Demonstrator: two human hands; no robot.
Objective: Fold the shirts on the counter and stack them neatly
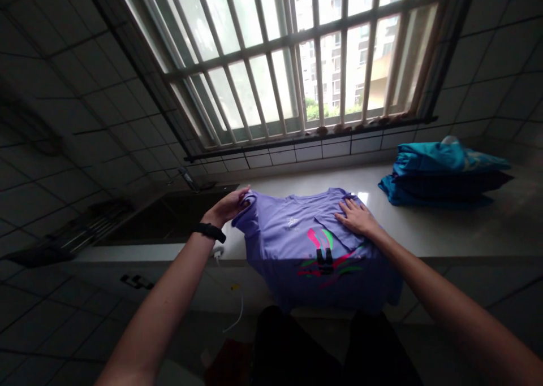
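A purple T-shirt [280,239] with a pink, green and black print lies across the counter, its lower part hanging over the front edge. My left hand [231,206], with a black band on the wrist, grips the sleeve at the shirt's left side and holds it slightly raised. On the right, the other sleeve is folded inward over the chest. My right hand [355,216] rests flat on that folded part, fingers spread.
Blue folded fabric or bags [441,174] are stacked on the counter [297,177] at the right. A dark sink [165,216] with a faucet [189,178] is at the left. A white cable [241,309] hangs from the front edge. Behind is a barred window [292,47].
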